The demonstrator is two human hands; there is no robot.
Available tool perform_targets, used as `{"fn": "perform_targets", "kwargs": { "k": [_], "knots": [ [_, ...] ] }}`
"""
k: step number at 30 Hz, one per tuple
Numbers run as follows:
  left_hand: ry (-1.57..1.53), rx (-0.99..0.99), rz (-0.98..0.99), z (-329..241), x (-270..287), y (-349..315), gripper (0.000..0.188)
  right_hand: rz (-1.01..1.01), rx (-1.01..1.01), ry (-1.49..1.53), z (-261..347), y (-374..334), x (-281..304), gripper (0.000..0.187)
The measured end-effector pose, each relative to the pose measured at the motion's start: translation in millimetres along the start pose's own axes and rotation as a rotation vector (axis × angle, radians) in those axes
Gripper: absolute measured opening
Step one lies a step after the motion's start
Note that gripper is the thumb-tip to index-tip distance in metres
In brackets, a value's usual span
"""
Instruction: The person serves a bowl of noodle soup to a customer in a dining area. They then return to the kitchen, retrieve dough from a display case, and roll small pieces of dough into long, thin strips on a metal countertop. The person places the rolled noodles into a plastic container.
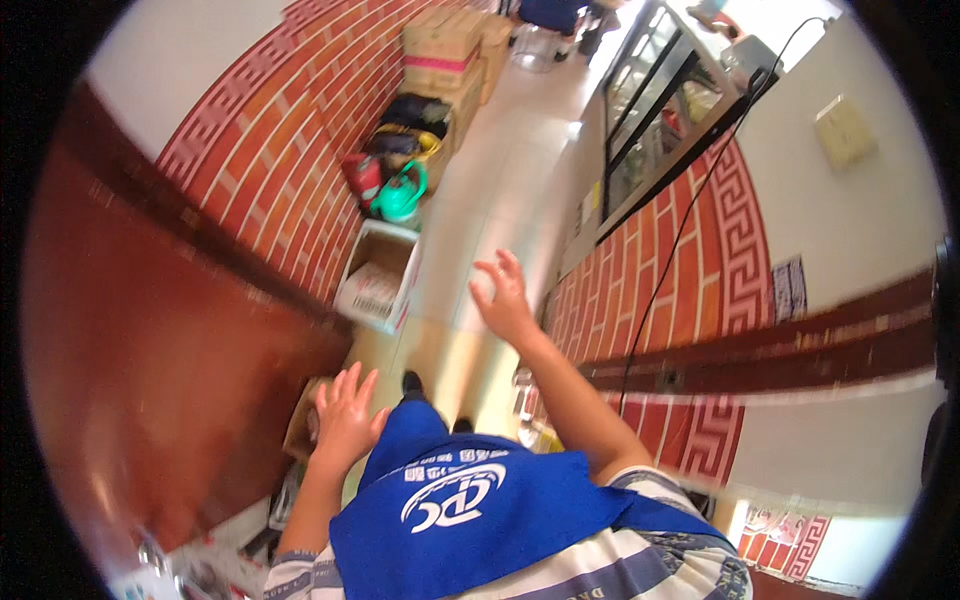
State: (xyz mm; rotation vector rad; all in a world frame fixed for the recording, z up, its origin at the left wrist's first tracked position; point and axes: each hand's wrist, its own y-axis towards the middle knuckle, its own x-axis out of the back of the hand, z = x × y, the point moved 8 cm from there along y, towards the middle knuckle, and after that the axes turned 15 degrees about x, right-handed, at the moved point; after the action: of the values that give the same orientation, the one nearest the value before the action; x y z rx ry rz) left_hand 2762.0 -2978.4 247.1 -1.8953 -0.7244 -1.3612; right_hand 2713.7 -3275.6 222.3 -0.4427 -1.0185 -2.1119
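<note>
Both of my hands are raised in front of me with nothing in them. My left hand (347, 415) has its fingers spread, nearest to the brown door (190, 400) on the left. My right hand (504, 298) reaches further ahead over the tiled floor (490, 190), its fingers apart and slightly curled. An open white box (392, 322) with a printed packet inside stands on the floor ahead, between the hands and the left wall. I wear a blue apron (520, 510) over a striped shirt.
Beyond the box stand a green watering can (398, 198), a red container (362, 178), dark bags (415, 115) and stacked cartons (438, 45) along the brick-pattern wall. On the right are a door frame (800, 350), a hanging black cable (672, 265) and a glass-fronted cabinet (655, 110). A person sits far ahead.
</note>
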Motion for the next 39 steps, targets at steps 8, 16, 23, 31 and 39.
{"fn": "perform_targets", "kwargs": {
  "k": [8,16,23,31,39],
  "knots": [
    [0.021,-0.392,0.034,-116.0,35.2,288.0,0.069,0.031,-0.279,-0.32,-176.5,84.9,44.9,0.036],
    [-0.236,-0.924,0.23,-377.1,76.2,489.6,0.075,-0.31,-0.778,0.067,-278.2,93.1,129.7,0.033],
    [-0.338,-1.107,0.391,-602.6,34.1,579.3,0.069,-0.518,-0.534,-0.19,-336.3,211.4,210.8,0.028],
    [-0.474,-1.228,-0.08,-856.2,66.0,648.6,0.071,-0.787,-0.522,-0.986,-365.1,347.2,378.2,0.038],
    [0.258,-1.966,0.274,-895.7,-31.5,589.5,0.029,-0.529,-0.97,-1.432,-443.8,292.9,482.9,0.034]
  ]
}}
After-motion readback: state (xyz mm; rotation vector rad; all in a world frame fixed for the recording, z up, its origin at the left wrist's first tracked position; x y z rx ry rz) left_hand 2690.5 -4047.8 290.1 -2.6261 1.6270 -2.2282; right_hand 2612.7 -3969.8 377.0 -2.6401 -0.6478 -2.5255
